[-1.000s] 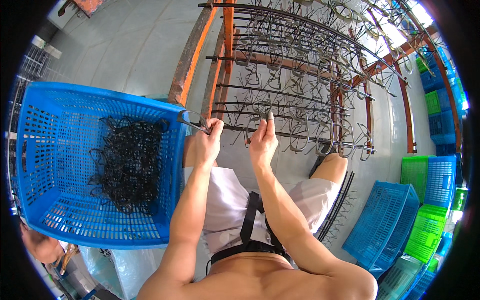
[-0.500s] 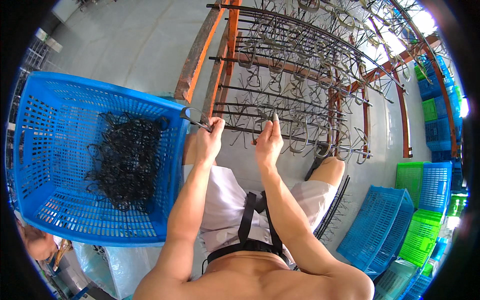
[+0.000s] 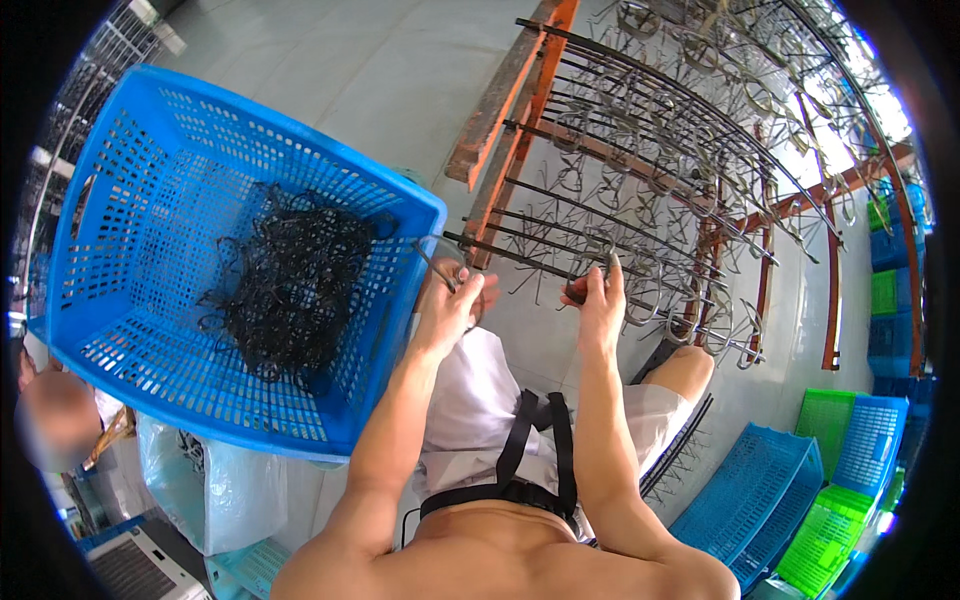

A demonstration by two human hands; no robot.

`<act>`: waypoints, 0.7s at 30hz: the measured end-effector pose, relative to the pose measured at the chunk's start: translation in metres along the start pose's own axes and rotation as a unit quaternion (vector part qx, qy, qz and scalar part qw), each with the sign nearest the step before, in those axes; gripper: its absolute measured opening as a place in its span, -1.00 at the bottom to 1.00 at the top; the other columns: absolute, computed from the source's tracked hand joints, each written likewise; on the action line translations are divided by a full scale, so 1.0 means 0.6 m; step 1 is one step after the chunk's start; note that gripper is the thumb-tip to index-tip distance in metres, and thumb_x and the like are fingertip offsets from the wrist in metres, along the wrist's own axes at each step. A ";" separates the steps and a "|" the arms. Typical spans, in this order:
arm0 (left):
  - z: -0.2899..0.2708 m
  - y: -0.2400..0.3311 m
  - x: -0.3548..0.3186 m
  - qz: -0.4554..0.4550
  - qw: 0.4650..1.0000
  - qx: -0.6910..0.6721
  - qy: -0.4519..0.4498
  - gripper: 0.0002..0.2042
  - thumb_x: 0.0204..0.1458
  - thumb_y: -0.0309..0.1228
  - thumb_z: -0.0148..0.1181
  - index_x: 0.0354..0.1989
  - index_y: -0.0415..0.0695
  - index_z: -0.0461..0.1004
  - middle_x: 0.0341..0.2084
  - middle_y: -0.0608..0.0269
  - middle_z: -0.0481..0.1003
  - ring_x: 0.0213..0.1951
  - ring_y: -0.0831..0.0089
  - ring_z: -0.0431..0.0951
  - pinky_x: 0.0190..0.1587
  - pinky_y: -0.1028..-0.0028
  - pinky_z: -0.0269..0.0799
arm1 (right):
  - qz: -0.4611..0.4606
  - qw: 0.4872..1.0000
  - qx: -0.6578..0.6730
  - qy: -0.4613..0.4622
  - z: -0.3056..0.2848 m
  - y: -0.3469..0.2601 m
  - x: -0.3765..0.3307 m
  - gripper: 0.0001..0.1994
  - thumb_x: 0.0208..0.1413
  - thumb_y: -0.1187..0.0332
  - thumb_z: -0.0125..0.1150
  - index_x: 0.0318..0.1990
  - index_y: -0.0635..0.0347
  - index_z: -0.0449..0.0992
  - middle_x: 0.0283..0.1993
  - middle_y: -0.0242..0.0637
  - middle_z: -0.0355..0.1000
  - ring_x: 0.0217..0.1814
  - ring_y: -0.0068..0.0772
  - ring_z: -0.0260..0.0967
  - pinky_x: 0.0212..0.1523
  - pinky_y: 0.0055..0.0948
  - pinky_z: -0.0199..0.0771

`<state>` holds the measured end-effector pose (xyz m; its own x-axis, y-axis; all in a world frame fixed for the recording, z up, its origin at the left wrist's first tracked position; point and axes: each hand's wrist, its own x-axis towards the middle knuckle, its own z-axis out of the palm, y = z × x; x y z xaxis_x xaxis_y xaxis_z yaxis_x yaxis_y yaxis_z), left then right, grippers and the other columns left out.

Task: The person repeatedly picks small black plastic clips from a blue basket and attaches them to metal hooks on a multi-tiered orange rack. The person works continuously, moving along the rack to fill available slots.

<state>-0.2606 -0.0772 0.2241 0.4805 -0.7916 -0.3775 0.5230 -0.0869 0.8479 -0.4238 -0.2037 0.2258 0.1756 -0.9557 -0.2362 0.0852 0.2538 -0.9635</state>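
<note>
Left hand: the left hand (image 3: 447,305) is raised just past the near corner of the blue basket (image 3: 120,190), its fingers pinched together on a thin bent wire piece (image 3: 436,266) that sticks up and to the left from the fingertips.
Right hand: the right hand (image 3: 600,300) is up at the lowest rods of the rack, fingers closed on a small metal piece (image 3: 611,262) held upright against a rod — what exactly that piece is cannot be told at this size.
Wire pieces: a dark tangled heap of wire pieces (image 3: 290,295) lies in the middle of the blue basket, well to the left of both hands; the one piece in the left hand is clear of the heap and above the basket's rim.
Rack: an orange-framed metal rack (image 3: 520,110) with rows of dark horizontal rods (image 3: 560,205) stands straight ahead — many bent wire pieces already hang from the rods, thicker toward the far right.
Blue basket: tilted toward the person, its near corner just beside the left wrist.
Person: seated, pale shorts and a black strap harness at the waist, knees under the rack's lower rods.
Surroundings: stacked blue and green crates (image 3: 800,500) at lower right; a clear plastic bag (image 3: 215,490) under the basket at lower left; grey concrete floor (image 3: 350,60) beyond.
</note>
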 end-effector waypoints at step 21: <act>0.020 -0.040 -0.062 0.142 0.982 0.123 -0.019 -0.78 0.04 -0.41 0.20 -0.23 -0.24 0.35 -0.48 0.43 0.38 -0.39 0.71 0.36 -0.32 0.66 0.30 | -0.072 0.967 -0.242 0.035 0.007 0.023 -0.044 -0.43 0.16 0.17 0.06 0.24 0.22 0.05 -0.49 -0.40 0.24 -0.58 -0.64 0.13 -0.62 -0.64 0.19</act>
<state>-0.2996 -0.0528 0.2222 0.5528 -0.8269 -0.1029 0.1835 0.0004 0.9830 -0.4230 -0.1743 0.2196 0.1283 -0.9879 -0.0873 -0.3674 0.0344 -0.9294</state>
